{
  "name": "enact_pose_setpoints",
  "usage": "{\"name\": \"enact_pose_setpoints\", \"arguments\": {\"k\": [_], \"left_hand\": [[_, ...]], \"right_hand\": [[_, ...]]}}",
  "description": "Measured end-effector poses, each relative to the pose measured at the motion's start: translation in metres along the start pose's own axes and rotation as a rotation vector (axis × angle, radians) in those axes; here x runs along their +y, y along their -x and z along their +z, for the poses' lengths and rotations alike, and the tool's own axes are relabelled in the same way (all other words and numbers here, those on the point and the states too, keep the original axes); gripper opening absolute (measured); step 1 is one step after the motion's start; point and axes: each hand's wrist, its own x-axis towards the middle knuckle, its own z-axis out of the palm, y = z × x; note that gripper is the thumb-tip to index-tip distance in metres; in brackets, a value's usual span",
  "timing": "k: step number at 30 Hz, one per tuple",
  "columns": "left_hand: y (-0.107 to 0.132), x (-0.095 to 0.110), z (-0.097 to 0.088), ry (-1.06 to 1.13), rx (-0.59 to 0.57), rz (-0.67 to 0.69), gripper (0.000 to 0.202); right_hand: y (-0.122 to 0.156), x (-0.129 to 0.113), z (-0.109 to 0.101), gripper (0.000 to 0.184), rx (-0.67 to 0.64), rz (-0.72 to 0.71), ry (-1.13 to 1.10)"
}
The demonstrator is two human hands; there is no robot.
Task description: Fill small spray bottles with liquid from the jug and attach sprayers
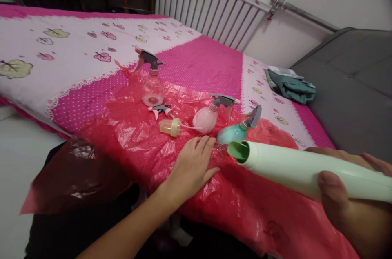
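Note:
My left hand (194, 163) is closed round a clear spray bottle body (219, 152), which lies tilted with its open neck toward the right; the fingers hide much of it. My right hand (346, 202) grips a long pale green bottle (284, 167), held nearly level. The green spout (237, 150) in its mouth is at the clear bottle's neck. Whether liquid is flowing I cannot tell. Just beyond lie a teal spray bottle (231, 133) and a pink spray bottle (205, 119). A loose spray head (161, 109) with a thin tube rests farther left.
Red plastic sheeting (131, 144) covers part of the bed (199, 61). An upright clear spray bottle (153, 89) and a small yellowish bottle (170, 127) stand or lie on it. Folded clothes (290, 83) lie by the grey headboard (352, 75); a radiator (208, 5) is behind.

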Motion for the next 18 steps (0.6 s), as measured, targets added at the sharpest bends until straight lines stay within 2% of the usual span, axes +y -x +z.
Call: {"name": "enact_pose_setpoints", "arguments": {"k": [12, 18], "left_hand": [[-0.0023, 0.0003, 0.0004, -0.002, 0.000, 0.002, 0.073], [-0.0010, -0.0001, 0.0008, 0.001, 0.002, 0.005, 0.073]], "right_hand": [[-0.0018, 0.0003, 0.0006, 0.052, 0.013, 0.000, 0.005], [-0.0009, 0.0005, -0.0003, 0.045, -0.005, 0.009, -0.001]]}}
